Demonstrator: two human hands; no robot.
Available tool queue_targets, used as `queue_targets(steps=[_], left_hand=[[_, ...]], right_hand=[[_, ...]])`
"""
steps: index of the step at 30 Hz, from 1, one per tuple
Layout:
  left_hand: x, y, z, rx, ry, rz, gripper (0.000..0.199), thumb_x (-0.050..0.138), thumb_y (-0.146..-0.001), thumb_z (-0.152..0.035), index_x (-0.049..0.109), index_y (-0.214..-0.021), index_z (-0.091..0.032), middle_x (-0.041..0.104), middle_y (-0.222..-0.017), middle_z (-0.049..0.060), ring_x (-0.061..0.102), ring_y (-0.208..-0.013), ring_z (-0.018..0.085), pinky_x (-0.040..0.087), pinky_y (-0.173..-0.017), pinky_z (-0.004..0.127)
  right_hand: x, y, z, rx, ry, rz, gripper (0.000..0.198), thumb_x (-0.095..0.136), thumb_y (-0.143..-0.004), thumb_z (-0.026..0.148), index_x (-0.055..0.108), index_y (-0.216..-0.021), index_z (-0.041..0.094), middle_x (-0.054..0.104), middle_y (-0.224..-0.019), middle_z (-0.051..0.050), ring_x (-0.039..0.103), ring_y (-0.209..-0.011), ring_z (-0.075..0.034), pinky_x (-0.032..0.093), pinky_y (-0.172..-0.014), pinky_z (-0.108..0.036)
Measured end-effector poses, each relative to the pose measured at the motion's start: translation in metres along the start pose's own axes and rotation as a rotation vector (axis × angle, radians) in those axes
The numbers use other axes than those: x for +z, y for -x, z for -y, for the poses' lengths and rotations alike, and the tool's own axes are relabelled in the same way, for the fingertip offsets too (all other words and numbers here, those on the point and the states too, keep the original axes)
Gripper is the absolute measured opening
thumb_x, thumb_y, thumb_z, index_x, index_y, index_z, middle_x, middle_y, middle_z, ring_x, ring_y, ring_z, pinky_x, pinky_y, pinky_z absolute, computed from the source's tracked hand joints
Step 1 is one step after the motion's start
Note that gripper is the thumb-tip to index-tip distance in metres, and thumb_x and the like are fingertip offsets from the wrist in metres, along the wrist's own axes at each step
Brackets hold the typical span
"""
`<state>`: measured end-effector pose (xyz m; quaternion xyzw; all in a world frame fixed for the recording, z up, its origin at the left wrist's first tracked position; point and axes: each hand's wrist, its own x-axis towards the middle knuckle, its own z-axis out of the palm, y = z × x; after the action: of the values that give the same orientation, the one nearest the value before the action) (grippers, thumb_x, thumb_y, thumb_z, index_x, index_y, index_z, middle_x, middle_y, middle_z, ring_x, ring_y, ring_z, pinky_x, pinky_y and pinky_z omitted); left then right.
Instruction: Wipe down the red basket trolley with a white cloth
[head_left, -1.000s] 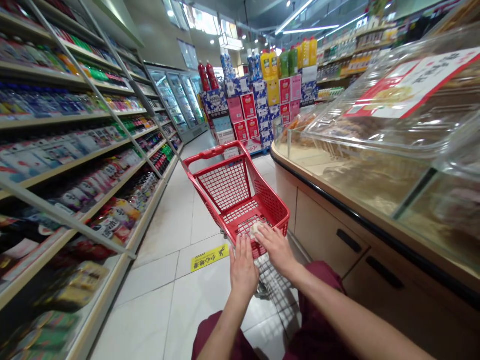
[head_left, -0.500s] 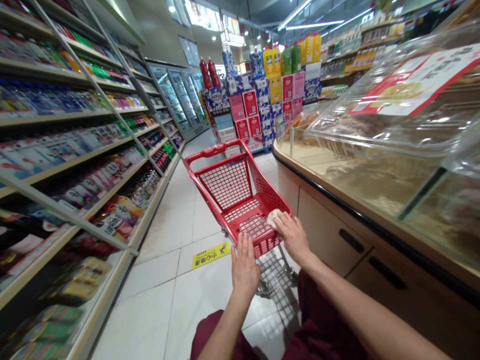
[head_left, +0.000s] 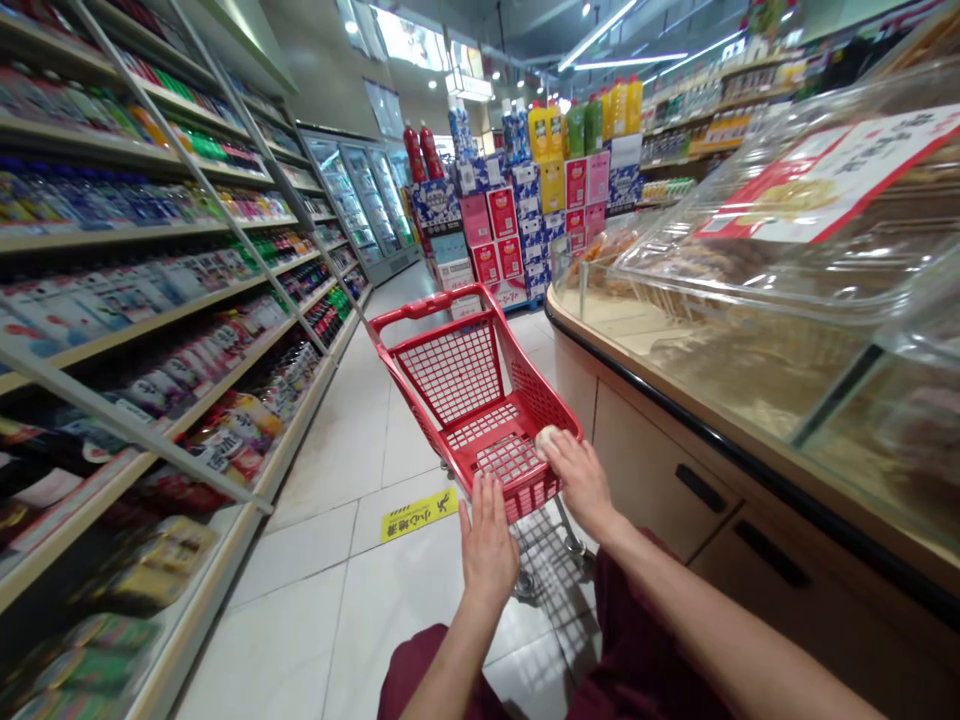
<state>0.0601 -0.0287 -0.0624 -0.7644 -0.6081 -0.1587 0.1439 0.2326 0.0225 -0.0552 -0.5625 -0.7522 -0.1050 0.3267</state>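
A red plastic shopping cart (head_left: 480, 400) stands on the tiled floor in front of my knees, its handle on the far side. My left hand (head_left: 489, 540) lies with fingers stretched out against the cart's near left rim. At the near right corner my right hand (head_left: 581, 480) presses a crumpled whitish cloth (head_left: 549, 440) to the side rim, the cloth bunched under its fingertips. The basket looks empty, with the floor showing through its grid. Part of the cloth is hidden by my right fingers.
Drink shelves (head_left: 150, 240) run along the left. A display counter (head_left: 645, 400) with plastic food boxes (head_left: 795, 230) stands close on the right. Stacked cartons (head_left: 502, 240) and bottles rise beyond the cart. A yellow floor sticker (head_left: 418, 515) lies left of it.
My right hand with the cloth has shifted very slightly down along the cart's right rim. The left hand stays in nearly the same place on the rim.
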Motion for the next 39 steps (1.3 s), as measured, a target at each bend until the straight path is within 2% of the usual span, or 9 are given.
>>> queue_targets(steps=[4, 9, 12, 18, 24, 28, 33, 36, 39], left_hand=[[0.000, 0.001, -0.001, 0.003, -0.002, 0.021, 0.067, 0.039, -0.065, -0.008, 0.027, -0.131, -0.007, 0.024, -0.141, 0.012, 0.011, -0.131, 0.023, 0.017, -0.106, 0.048], [-0.004, 0.002, -0.001, 0.012, 0.005, 0.008, 0.068, 0.039, -0.065, -0.007, 0.026, -0.132, -0.008, 0.027, -0.140, 0.012, 0.014, -0.131, 0.023, 0.019, -0.105, 0.047], [-0.010, -0.007, 0.012, 0.085, 0.034, 0.001, 0.061, 0.041, -0.069, -0.010, 0.033, -0.129, -0.013, 0.037, -0.135, 0.010, 0.025, -0.128, 0.022, 0.020, -0.105, 0.047], [-0.015, -0.043, 0.057, 0.117, 0.099, -0.013, 0.024, 0.045, -0.076, -0.019, 0.060, -0.095, -0.025, 0.062, -0.109, 0.001, 0.048, -0.111, 0.019, 0.016, -0.105, 0.050], [0.006, -0.071, 0.054, 0.134, 0.162, -0.003, 0.008, 0.056, -0.072, -0.025, 0.062, -0.076, -0.027, 0.066, -0.087, -0.005, 0.054, -0.100, 0.015, 0.018, -0.106, 0.043], [0.015, -0.081, 0.022, 0.157, 0.148, 0.048, 0.013, 0.059, -0.069, -0.033, 0.065, -0.077, -0.025, 0.066, -0.084, -0.001, 0.055, -0.093, 0.017, 0.026, -0.102, 0.041], [0.021, -0.092, -0.026, 0.186, 0.174, 0.158, 0.026, 0.060, -0.066, -0.038, 0.067, -0.085, -0.023, 0.066, -0.090, 0.007, 0.053, -0.098, 0.023, 0.028, -0.101, 0.047], [0.007, -0.092, -0.018, 0.200, 0.198, 0.185, 0.039, 0.057, -0.067, -0.045, 0.062, -0.099, -0.024, 0.064, -0.102, 0.007, 0.051, -0.104, 0.024, 0.026, -0.102, 0.049], [-0.018, -0.086, 0.017, 0.052, 0.143, 0.054, 0.046, 0.045, -0.076, -0.046, 0.049, -0.117, -0.026, 0.051, -0.124, 0.005, 0.041, -0.117, 0.025, 0.023, -0.101, 0.053]], right_hand=[[0.006, 0.005, 0.023, -0.209, -0.096, 0.043, 0.044, 0.038, -0.079, 0.005, 0.052, -0.117, 0.023, 0.047, -0.128, -0.004, 0.035, -0.122, -0.018, 0.028, -0.098, -0.040], [0.002, -0.002, -0.003, 0.033, -0.041, 0.004, 0.044, 0.037, -0.078, 0.005, 0.052, -0.116, 0.022, 0.045, -0.129, -0.007, 0.037, -0.121, -0.022, 0.031, -0.095, -0.046], [0.004, -0.002, -0.006, -0.035, -0.071, 0.009, 0.049, 0.036, -0.076, 0.000, 0.053, -0.115, 0.023, 0.047, -0.128, -0.006, 0.038, -0.120, -0.020, 0.033, -0.096, -0.043], [0.025, -0.006, -0.003, -0.193, -0.098, -0.040, 0.039, 0.040, -0.082, 0.010, 0.055, -0.114, 0.026, 0.052, -0.122, -0.005, 0.048, -0.112, -0.021, 0.043, -0.089, -0.043], [0.037, -0.032, -0.036, -0.182, -0.150, -0.031, 0.032, 0.048, -0.082, 0.026, 0.055, -0.112, 0.034, 0.053, -0.120, 0.000, 0.050, -0.109, -0.022, 0.046, -0.088, -0.041], [0.033, -0.037, -0.058, -0.102, -0.209, 0.023, 0.032, 0.048, -0.080, 0.024, 0.058, -0.109, 0.034, 0.054, -0.118, -0.001, 0.048, -0.111, -0.023, 0.043, -0.091, -0.041], [0.026, -0.043, -0.093, -0.007, -0.238, 0.068, 0.035, 0.044, -0.076, 0.020, 0.062, -0.106, 0.028, 0.055, -0.117, -0.003, 0.048, -0.112, -0.024, 0.043, -0.091, -0.040], [0.016, -0.048, -0.108, 0.022, -0.285, 0.066, 0.035, 0.044, -0.074, 0.024, 0.064, -0.102, 0.027, 0.056, -0.115, -0.003, 0.049, -0.110, -0.025, 0.044, -0.089, -0.039], [0.003, -0.041, -0.102, 0.110, -0.336, 0.058, 0.032, 0.046, -0.074, 0.031, 0.067, -0.098, 0.026, 0.058, -0.113, -0.005, 0.054, -0.103, -0.026, 0.048, -0.084, -0.036]])
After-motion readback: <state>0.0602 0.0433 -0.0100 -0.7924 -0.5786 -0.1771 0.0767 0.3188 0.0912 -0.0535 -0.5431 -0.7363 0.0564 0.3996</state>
